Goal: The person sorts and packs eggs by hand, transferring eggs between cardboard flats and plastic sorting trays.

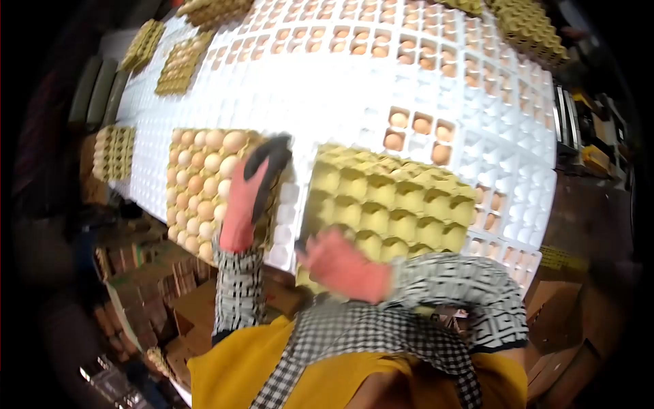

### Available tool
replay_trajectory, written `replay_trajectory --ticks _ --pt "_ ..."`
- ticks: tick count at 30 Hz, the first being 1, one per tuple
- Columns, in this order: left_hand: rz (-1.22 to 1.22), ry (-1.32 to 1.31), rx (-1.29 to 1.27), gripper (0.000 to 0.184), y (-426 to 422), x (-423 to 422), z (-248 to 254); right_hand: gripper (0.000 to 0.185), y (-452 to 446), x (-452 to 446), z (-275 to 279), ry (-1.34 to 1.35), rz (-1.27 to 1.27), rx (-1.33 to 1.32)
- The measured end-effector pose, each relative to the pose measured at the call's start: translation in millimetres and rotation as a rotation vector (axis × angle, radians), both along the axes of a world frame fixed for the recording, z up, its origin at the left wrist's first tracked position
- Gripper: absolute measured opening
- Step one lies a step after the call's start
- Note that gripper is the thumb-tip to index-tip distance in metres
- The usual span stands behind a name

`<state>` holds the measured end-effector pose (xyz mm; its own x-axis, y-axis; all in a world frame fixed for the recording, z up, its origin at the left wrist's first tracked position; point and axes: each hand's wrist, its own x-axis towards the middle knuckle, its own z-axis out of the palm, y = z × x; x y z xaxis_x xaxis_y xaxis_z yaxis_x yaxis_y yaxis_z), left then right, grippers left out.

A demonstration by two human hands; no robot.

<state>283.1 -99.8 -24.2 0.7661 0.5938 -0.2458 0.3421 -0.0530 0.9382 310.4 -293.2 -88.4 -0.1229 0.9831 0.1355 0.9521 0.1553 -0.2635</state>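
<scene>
My left hand [253,187], in a pink glove with black fingers, reaches over the right edge of an egg tray [201,184] full of brown eggs. Its fingers bend together near the tray's far right corner; what they hold, if anything, is hidden. My right hand [347,266], smeared by motion, is at the front left part of a yellow pulp tray [388,204] whose visible cups hold no eggs. Whether its fingers grip the tray's edge cannot be made out. Between the two trays shows a strip of white plastic cups [283,218].
White moulded trays [504,160] cover the table, with rows of eggs [361,42] at the back and several eggs [422,125] beyond the yellow tray. Smaller-looking egg trays [114,151] stand at left. Stacked pulp trays [528,31] are far right. Cardboard boxes [197,320] lie below the front edge.
</scene>
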Motion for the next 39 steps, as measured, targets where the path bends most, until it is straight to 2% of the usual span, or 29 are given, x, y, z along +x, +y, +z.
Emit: replay_trajectory --ticks 1,3,4,5,7,8,9,10,11,13,14,15,17,19,20,21,23,25,26,27,29,31,33,34,36,37,39 --pt "-0.038 0.071 0.036 0.036 -2.4 -13.8 -10.8 0.018 2.2 -8.2 -4.6 -0.152 0.089 0.045" --pt "-0.144 -0.014 -0.107 0.037 -5.5 -43.8 -39.0 0.017 8.3 -16.6 -23.9 -0.085 0.005 0.136" --pt "-0.140 0.022 -0.128 0.037 -12.6 -58.6 -53.2 0.018 9.7 -14.0 -32.8 0.256 -0.064 0.027" --pt "-0.135 0.056 -0.148 0.037 -19.2 -71.3 -66.2 0.021 8.9 8.2 4.1 0.308 -0.085 -0.236" --pt "-0.170 0.109 0.026 0.040 -30.9 -97.9 -87.5 0.031 -15.5 52.9 43.3 0.856 -0.320 -0.003" --pt "-0.187 0.211 0.045 0.047 -46.9 -95.6 -63.8 0.046 -23.5 82.1 48.7 0.976 -0.441 0.011" --pt "-0.227 0.180 0.198 0.059 -53.3 -110.3 -85.3 0.046 -34.6 109.0 42.9 0.936 -0.592 0.156" --pt "-0.205 0.162 0.303 0.063 -61.0 -118.1 -97.8 0.043 -43.5 136.3 47.7 1.418 -0.788 0.024" --pt "-0.181 0.146 0.409 0.066 -69.0 -120.4 -104.2 0.039 -42.9 171.7 26.7 0.966 -0.870 0.191" --pt "-0.141 0.170 0.502 0.064 -80.3 -111.0 -98.8 0.040 -43.6 217.9 -8.4 0.722 -0.978 -0.066" --pt "-0.128 0.175 0.526 0.063 -83.3 -107.3 -97.0 0.048 -45.4 240.4 -53.9 0.404 -0.879 -0.155" --pt "-0.115 0.181 0.553 0.062 -84.0 -105.0 -96.5 0.053 -46.4 244.8 -76.0 0.318 -0.820 -0.285" --pt "-0.096 0.164 0.573 0.056 -83.1 -109.3 -101.6 0.052 -54.1 252.4 -75.9 0.420 -0.724 -0.235" --pt "-0.063 0.140 0.594 0.054 -85.2 -113.2 -104.8 0.048 -64.1 260.5 -72.1 0.356 -0.879 -0.174" --pt "-0.035 0.106 0.610 0.049 -90.2 -113.6 -97.8 0.042 -72.3 262.2 -65.7 0.283 -0.766 -0.313" --pt "-0.036 0.061 0.567 0.049 -92.6 -114.9 -90.3 0.039 -86.0 264.9 -88.3 0.117 -0.737 -0.424" --pt "-0.033 -0.033 0.489 0.048 -96.8 -116.6 -76.6 0.049 -91.2 259.9 -91.8 0.221 -0.718 -0.494" --pt "0.044 -0.104 0.263 0.044 -102.5 -121.6 -75.4 0.054 -85.3 274.2 -106.4 0.089 -0.660 -0.604" --pt "0.069 -0.098 0.174 0.044 -101.5 -123.3 -70.1 0.053 -87.3 283.1 -108.5 0.172 -0.592 -0.555" --pt "0.093 -0.093 0.085 0.043 -99.9 -127.1 -65.3 0.048 -81.8 279.7 -72.4 0.399 -0.591 -0.544" --pt "0.208 -0.156 -0.011 0.040 -93.7 -137.1 -59.7 0.042 -93.0 287.4 -71.9 0.786 -0.723 -0.028" --pt "0.317 -0.237 -0.004 0.041 -78.9 -150.6 -57.0 0.041 -122.0 265.2 -23.2 1.374 -0.759 0.270" --pt "0.423 -0.294 -0.042 0.041 -77.3 -161.6 -26.8 0.042 -156.6 231.3 7.9 1.459 -0.747 0.407" --pt "0.506 -0.287 -0.089 0.041 -77.3 -171.9 -16.9 0.043 -164.3 209.2 19.2 1.267 -0.757 0.376" --pt "0.669 -0.320 -0.091 0.037 -70.0 -196.8 -12.1 0.041 -190.7 180.3 -2.5 1.447 -0.648 0.285" --pt "0.799 -0.403 -0.044 0.033 -64.1 -224.3 10.4 0.040 -194.3 168.0 -18.4 1.520 -0.600 0.187" --pt "0.863 -0.583 -0.039 0.031 -61.3 -253.0 34.3 0.038 -194.9 140.0 -38.0 1.530 -0.749 0.306"
